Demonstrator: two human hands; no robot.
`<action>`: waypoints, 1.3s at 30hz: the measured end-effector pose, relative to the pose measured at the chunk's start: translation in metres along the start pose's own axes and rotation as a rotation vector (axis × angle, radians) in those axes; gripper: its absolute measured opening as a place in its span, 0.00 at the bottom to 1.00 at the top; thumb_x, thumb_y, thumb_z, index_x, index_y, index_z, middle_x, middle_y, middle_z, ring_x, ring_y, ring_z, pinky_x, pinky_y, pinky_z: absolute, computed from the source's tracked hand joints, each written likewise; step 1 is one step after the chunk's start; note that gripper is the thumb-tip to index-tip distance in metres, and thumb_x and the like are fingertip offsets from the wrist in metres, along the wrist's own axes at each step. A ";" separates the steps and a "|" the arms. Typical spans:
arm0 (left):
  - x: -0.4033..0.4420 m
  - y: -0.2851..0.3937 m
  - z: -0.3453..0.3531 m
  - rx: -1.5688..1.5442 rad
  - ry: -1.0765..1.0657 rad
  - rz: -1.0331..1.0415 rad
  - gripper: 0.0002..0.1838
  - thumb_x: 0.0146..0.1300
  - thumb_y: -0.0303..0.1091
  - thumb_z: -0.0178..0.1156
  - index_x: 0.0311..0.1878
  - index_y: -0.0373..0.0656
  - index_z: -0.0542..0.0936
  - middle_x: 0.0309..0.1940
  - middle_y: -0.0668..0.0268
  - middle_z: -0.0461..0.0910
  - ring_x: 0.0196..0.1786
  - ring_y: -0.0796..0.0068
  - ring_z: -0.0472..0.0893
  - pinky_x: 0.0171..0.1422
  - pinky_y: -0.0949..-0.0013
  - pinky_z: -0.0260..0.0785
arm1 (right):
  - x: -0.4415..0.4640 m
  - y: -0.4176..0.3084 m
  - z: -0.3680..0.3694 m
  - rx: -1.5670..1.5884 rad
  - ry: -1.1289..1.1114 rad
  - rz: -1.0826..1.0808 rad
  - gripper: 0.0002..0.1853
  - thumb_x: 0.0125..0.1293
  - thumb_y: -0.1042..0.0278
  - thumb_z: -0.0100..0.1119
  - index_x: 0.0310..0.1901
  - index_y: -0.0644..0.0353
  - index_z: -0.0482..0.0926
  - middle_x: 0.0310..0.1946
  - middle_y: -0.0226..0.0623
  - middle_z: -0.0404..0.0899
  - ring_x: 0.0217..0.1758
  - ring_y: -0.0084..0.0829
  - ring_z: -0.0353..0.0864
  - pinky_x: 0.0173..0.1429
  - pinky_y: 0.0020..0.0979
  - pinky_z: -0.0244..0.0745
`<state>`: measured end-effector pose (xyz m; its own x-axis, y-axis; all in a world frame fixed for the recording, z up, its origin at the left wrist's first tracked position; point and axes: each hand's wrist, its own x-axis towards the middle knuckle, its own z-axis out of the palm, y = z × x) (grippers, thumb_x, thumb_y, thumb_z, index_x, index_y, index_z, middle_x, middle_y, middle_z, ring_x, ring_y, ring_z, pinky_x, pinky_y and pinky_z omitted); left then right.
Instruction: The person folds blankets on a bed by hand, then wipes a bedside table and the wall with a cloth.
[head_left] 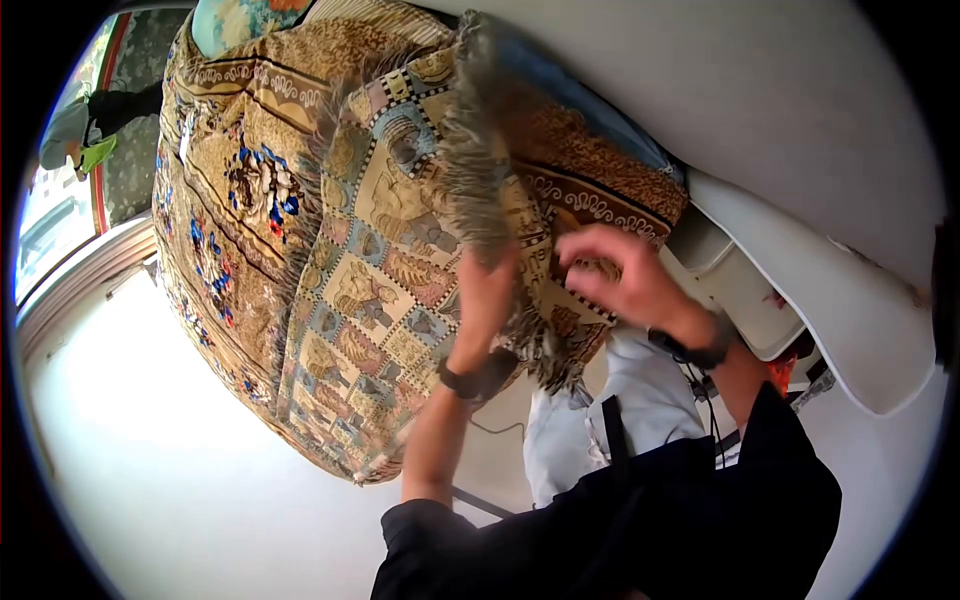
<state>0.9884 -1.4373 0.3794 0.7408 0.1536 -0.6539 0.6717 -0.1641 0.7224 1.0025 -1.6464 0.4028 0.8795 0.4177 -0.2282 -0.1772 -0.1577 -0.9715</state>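
Note:
A tapestry throw blanket (385, 290) with patchwork squares of animal figures and a grey fringe lies over a brown flowered cover (215, 180). My left hand (487, 295) is closed at the throw's fringed edge, its fingertips partly hidden in the blurred fringe (475, 150). To its right, my right hand (625, 280) hovers close over the folded part of the throw. Its fingers are curled with a gap to the thumb, somewhat blurred, and nothing shows between them. Each wrist wears a dark band.
A brown patterned cloth (610, 195) lies beyond the throw by a blue edge (590, 90). At right are a white tray-like bin (750, 300) and a white curved panel (830, 290). A window (60, 215) is at far left, with a person (75, 135) near it.

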 end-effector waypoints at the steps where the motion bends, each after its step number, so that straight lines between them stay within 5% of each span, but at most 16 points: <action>1: 0.002 -0.010 0.005 0.003 0.029 0.070 0.11 0.65 0.34 0.61 0.43 0.36 0.76 0.30 0.65 0.79 0.29 0.76 0.75 0.34 0.69 0.69 | 0.014 0.010 -0.003 0.279 0.096 0.181 0.18 0.65 0.67 0.62 0.55 0.61 0.75 0.52 0.34 0.78 0.54 0.25 0.78 0.58 0.29 0.75; 7: -0.001 -0.021 0.037 -0.044 0.190 0.258 0.17 0.62 0.32 0.65 0.48 0.34 0.73 0.37 0.58 0.80 0.37 0.68 0.78 0.45 0.67 0.71 | 0.150 0.025 -0.003 0.156 0.148 0.235 0.40 0.64 0.44 0.62 0.66 0.68 0.65 0.62 0.41 0.71 0.63 0.33 0.71 0.64 0.31 0.67; 12: -0.008 -0.003 0.052 -0.037 0.218 0.132 0.24 0.57 0.29 0.67 0.52 0.33 0.67 0.42 0.52 0.81 0.41 0.62 0.81 0.47 0.64 0.73 | 0.223 0.031 0.014 -0.066 0.103 0.603 0.35 0.62 0.45 0.64 0.60 0.69 0.73 0.54 0.46 0.77 0.56 0.30 0.75 0.57 0.34 0.68; 13: -0.006 -0.008 0.057 -0.010 0.254 0.180 0.23 0.57 0.30 0.67 0.51 0.31 0.69 0.39 0.50 0.82 0.39 0.59 0.82 0.45 0.62 0.73 | 0.228 0.037 0.014 -0.105 0.161 0.569 0.30 0.62 0.48 0.64 0.52 0.71 0.77 0.44 0.44 0.81 0.43 0.31 0.80 0.45 0.37 0.72; 15: 0.004 -0.014 0.055 0.103 -0.019 -0.004 0.19 0.58 0.31 0.64 0.48 0.30 0.72 0.34 0.50 0.82 0.36 0.57 0.82 0.43 0.62 0.73 | 0.234 0.039 -0.002 -0.324 0.184 0.576 0.23 0.61 0.52 0.65 0.40 0.71 0.80 0.28 0.37 0.80 0.25 0.28 0.76 0.31 0.36 0.70; 17: 0.012 -0.037 0.059 0.050 -0.027 0.080 0.17 0.58 0.32 0.62 0.47 0.31 0.75 0.31 0.51 0.82 0.33 0.56 0.81 0.42 0.62 0.73 | 0.234 0.076 -0.008 -0.067 0.429 0.325 0.19 0.60 0.56 0.66 0.33 0.69 0.80 0.16 0.29 0.71 0.15 0.23 0.63 0.23 0.33 0.61; 21: 0.007 -0.009 0.048 -0.153 -0.192 0.122 0.14 0.57 0.31 0.60 0.45 0.34 0.77 0.32 0.53 0.82 0.32 0.59 0.80 0.42 0.63 0.73 | 0.213 0.016 -0.031 -0.140 0.352 0.053 0.18 0.60 0.57 0.68 0.41 0.66 0.82 0.35 0.31 0.82 0.35 0.21 0.78 0.38 0.30 0.75; 23: 0.003 0.004 0.063 -0.293 -0.298 0.310 0.12 0.56 0.29 0.57 0.44 0.37 0.77 0.34 0.55 0.81 0.35 0.63 0.79 0.45 0.66 0.72 | 0.222 0.004 -0.052 -0.270 0.260 -0.075 0.20 0.61 0.57 0.69 0.46 0.65 0.81 0.41 0.30 0.82 0.44 0.21 0.78 0.48 0.30 0.75; 24: -0.001 0.004 0.076 -0.520 -0.463 0.225 0.10 0.56 0.29 0.58 0.42 0.38 0.77 0.34 0.55 0.81 0.37 0.61 0.80 0.46 0.65 0.72 | 0.230 -0.008 -0.063 -0.410 0.221 -0.045 0.21 0.61 0.57 0.69 0.48 0.65 0.79 0.44 0.32 0.82 0.45 0.23 0.78 0.51 0.30 0.75; 25: -0.004 0.023 0.077 -0.460 -0.369 0.528 0.10 0.56 0.25 0.61 0.42 0.35 0.77 0.34 0.57 0.79 0.38 0.66 0.78 0.45 0.64 0.72 | 0.227 -0.038 -0.059 -0.567 0.223 -0.089 0.21 0.62 0.57 0.68 0.48 0.65 0.79 0.45 0.32 0.82 0.46 0.27 0.79 0.53 0.32 0.75; 26: -0.008 0.045 0.075 -0.214 -0.294 0.533 0.12 0.56 0.25 0.62 0.44 0.36 0.77 0.34 0.57 0.79 0.37 0.67 0.77 0.44 0.65 0.71 | 0.230 -0.046 -0.068 -0.657 0.209 -0.195 0.21 0.61 0.56 0.69 0.46 0.66 0.81 0.39 0.33 0.83 0.38 0.25 0.80 0.45 0.31 0.76; 30: -0.008 0.083 0.074 -0.499 -0.514 0.489 0.13 0.59 0.28 0.63 0.46 0.34 0.75 0.37 0.60 0.78 0.39 0.75 0.75 0.45 0.68 0.70 | 0.230 -0.096 -0.076 -0.513 0.136 -0.103 0.21 0.62 0.51 0.66 0.43 0.65 0.83 0.32 0.31 0.84 0.31 0.22 0.82 0.34 0.28 0.77; 33: 0.010 0.081 0.082 -0.604 -0.562 0.361 0.14 0.60 0.29 0.64 0.46 0.33 0.75 0.38 0.64 0.78 0.41 0.79 0.74 0.46 0.70 0.70 | 0.237 -0.107 -0.062 -0.312 0.204 0.464 0.22 0.63 0.49 0.65 0.44 0.65 0.83 0.33 0.31 0.84 0.31 0.21 0.83 0.34 0.28 0.77; 35: 0.031 0.056 0.123 -0.891 -0.560 0.292 0.18 0.59 0.28 0.63 0.52 0.35 0.73 0.39 0.65 0.78 0.41 0.83 0.73 0.42 0.73 0.71 | 0.235 -0.086 -0.057 -0.123 0.065 0.221 0.26 0.63 0.47 0.65 0.51 0.64 0.81 0.41 0.29 0.84 0.39 0.19 0.82 0.45 0.24 0.75; 37: 0.050 0.039 0.130 -0.575 -0.365 0.397 0.21 0.58 0.26 0.60 0.56 0.35 0.71 0.40 0.63 0.78 0.40 0.83 0.74 0.41 0.74 0.71 | 0.233 -0.073 -0.049 -0.140 0.052 0.376 0.27 0.62 0.49 0.66 0.53 0.63 0.80 0.46 0.30 0.82 0.46 0.20 0.79 0.53 0.26 0.73; 39: 0.054 0.019 0.140 -0.549 -0.313 0.287 0.22 0.57 0.26 0.58 0.56 0.35 0.70 0.40 0.62 0.79 0.39 0.79 0.76 0.42 0.72 0.72 | 0.229 -0.046 -0.040 -0.327 -0.013 0.379 0.26 0.60 0.55 0.69 0.54 0.64 0.78 0.48 0.32 0.81 0.49 0.24 0.78 0.57 0.29 0.71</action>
<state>1.0417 -1.5688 0.3266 0.9104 -0.1238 -0.3947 0.4113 0.3730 0.8317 1.2294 -1.5790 0.3980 0.7738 0.2877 -0.5643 -0.3339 -0.5718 -0.7494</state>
